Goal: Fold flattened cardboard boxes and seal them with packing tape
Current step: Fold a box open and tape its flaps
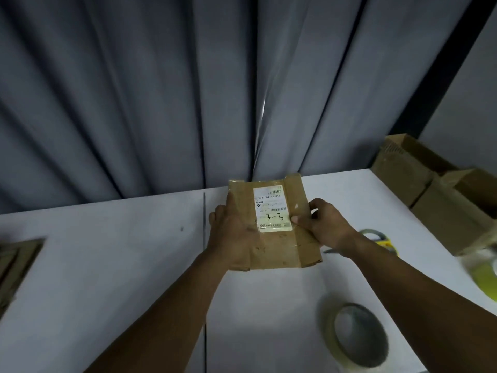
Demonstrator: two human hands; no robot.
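A flattened brown cardboard box point(279, 246) with a white shipping label marked "3-3" is held above the white table point(121, 251), just in front of the curtain. My left hand point(234, 235) grips its left edge, fingers wrapped behind the cardboard. My right hand point(322, 224) pinches its right side, thumb pressed beside the label. A roll of clear packing tape point(355, 337) lies on the table near me, below my right forearm.
Two opened cardboard boxes point(435, 195) stand at the table's right end. Scissors with yellow handles point(379, 239) lie behind my right wrist. A yellowish tape roll point(484, 275) sits at the right edge. Flat cardboard point(16, 262) lies far left. A grey curtain point(161, 90) hangs behind.
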